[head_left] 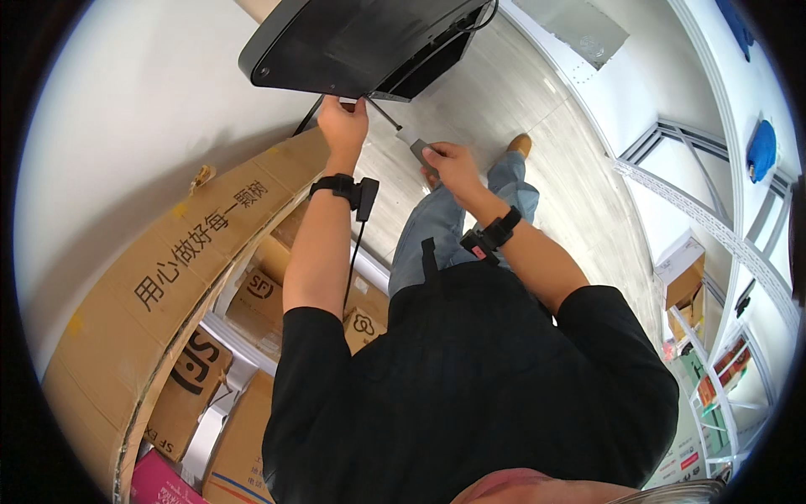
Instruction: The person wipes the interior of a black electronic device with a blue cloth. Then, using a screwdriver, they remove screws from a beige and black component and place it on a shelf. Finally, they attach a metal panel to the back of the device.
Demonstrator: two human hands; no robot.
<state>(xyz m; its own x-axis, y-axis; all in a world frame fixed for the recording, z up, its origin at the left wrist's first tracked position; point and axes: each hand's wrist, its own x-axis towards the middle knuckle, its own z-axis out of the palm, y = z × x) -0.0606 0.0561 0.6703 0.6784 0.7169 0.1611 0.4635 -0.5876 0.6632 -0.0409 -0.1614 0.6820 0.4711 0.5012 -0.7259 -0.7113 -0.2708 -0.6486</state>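
Note:
My right hand is wrapped around the grey handle of a screwdriver. Its long dark shaft runs up and left to the lower edge of a large black panel-shaped device. Just beside the shaft's tip, my left hand is raised against that same edge, its fingers bent and closed. What those fingers hold is hidden behind them and the edge. Each wrist carries a black strap with a small box, and a cable hangs from the left one.
On my left stands a long cardboard sheet by a white wall, with several cardboard boxes beside it. White metal shelving bearing a blue item lines the right. A cable loops off the device's top right.

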